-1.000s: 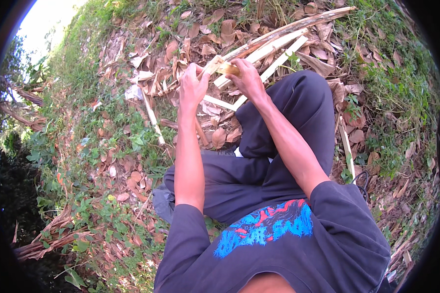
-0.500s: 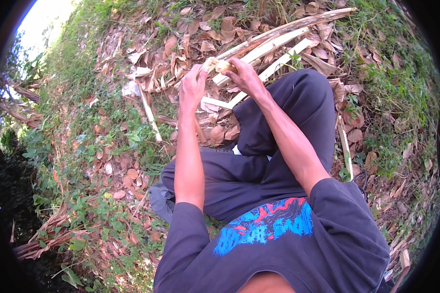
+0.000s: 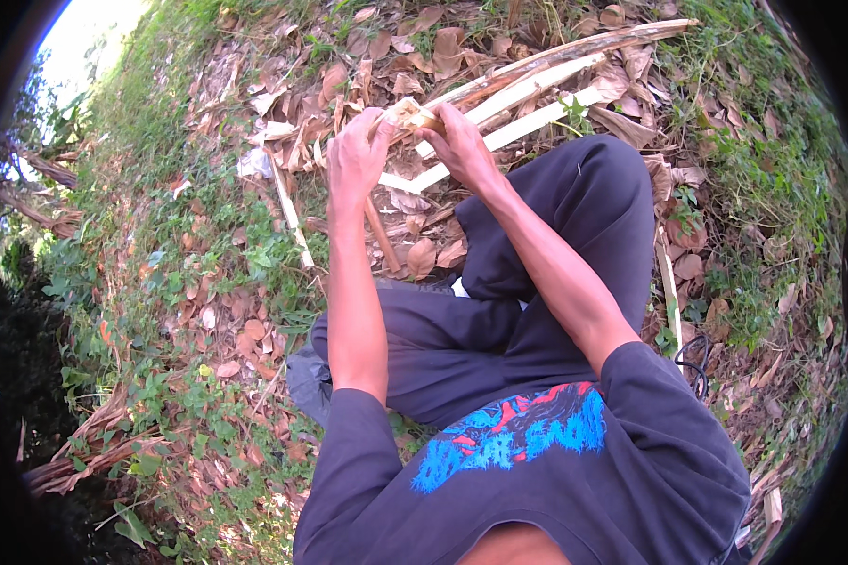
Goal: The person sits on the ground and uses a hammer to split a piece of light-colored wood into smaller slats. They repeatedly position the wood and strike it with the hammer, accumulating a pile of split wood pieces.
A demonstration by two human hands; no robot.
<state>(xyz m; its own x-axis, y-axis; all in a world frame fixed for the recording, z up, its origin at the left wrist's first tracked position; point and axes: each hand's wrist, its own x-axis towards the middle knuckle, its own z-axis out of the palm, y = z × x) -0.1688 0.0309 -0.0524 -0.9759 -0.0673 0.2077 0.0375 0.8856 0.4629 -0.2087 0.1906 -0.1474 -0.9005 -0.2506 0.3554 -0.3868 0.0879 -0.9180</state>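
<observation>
Left hand (image 3: 356, 155) is gripping one end of a short pale stick (image 3: 413, 115); right hand (image 3: 462, 146) is pinching the other end, steadying it above the leaf litter (image 3: 254, 330), probably for stripping. Long split stalks (image 3: 537, 85) are lying just beyond. No packages or signs; only a blue-and-red print (image 3: 513, 433) is showing on the shirt.

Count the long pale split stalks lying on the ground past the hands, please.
3: top stalk, middle stalk and lower stalk, side by side beyond the right hand. Leaves may hide more.
</observation>
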